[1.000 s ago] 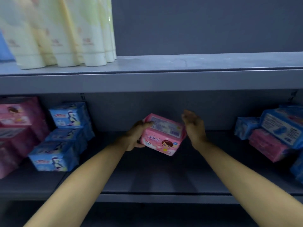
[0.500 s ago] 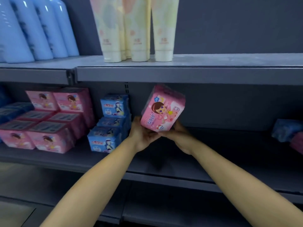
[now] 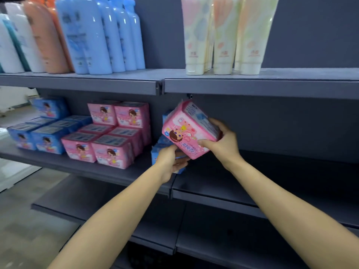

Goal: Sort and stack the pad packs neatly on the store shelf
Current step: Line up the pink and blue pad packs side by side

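Note:
A pink pad pack (image 3: 189, 129) is tilted in the air in front of the middle shelf (image 3: 116, 171). My right hand (image 3: 223, 142) grips its right end, thumb on the front face. My left hand (image 3: 171, 160) is under the pack's lower left corner, fingers curled beneath it. Behind the pack, a small stack of blue packs (image 3: 161, 150) is mostly hidden. To the left, pink packs (image 3: 112, 136) stand stacked in rows, and blue packs (image 3: 42, 131) are stacked farther left.
The upper shelf (image 3: 252, 82) carries blue bottles (image 3: 101, 35), orange and white bottles (image 3: 38, 37) and pale tubes (image 3: 223, 35). The middle shelf's right part (image 3: 291, 171) is dark and bare. A lower shelf (image 3: 136, 226) runs below. Floor shows at the left.
The view has swung left, bringing more stacked packs into sight. The pink pack has moved left with both hands and turned; my right hand has shifted from under it to its right end.

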{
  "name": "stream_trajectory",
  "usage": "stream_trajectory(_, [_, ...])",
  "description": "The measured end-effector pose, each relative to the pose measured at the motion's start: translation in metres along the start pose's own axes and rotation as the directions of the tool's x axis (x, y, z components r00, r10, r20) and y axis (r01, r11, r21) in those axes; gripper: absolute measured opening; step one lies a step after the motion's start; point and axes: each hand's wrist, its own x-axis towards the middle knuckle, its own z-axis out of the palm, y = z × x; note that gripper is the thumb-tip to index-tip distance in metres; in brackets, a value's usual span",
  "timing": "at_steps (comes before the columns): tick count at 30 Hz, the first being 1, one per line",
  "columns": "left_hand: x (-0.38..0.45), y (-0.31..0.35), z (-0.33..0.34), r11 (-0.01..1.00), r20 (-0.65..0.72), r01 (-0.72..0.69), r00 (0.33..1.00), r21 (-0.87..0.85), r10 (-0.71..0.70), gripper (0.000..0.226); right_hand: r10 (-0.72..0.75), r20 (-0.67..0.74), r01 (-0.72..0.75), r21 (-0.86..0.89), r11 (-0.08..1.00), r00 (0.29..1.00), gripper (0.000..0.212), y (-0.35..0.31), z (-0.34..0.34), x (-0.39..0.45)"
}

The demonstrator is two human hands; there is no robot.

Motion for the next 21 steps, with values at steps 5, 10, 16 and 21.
stream_trajectory(5, [-0.014, 0.010, -0.051, 0.996, -0.150, -0.075, 0.986, -0.047, 0.068, 0.033, -0.163, 0.024, 0.164, -0.178, 0.970, 0.986, 0.069, -0.020, 0.048, -0.015])
stream_trajectory(10, [-0.026, 0.020, -0.110, 0.979, -0.349, -0.177, 0.928, -0.098, 0.133, 0.041, -0.195, 0.103, 0.215, -0.257, 0.942, 0.975, 0.071, -0.028, 0.094, -0.023])
stream_trajectory(16, [-0.023, 0.038, -0.150, 0.950, -0.368, -0.282, 0.876, 0.132, 0.311, 0.041, -0.156, 0.208, 0.206, -0.243, 0.948, 0.966, 0.068, -0.027, 0.135, -0.015])
stream_trajectory(21, [0.000, 0.053, -0.173, 0.965, -0.370, -0.254, 0.892, 0.071, 0.262, 0.052, -0.091, 0.213, 0.124, -0.146, 0.982, 0.973, 0.060, -0.019, 0.165, 0.012])
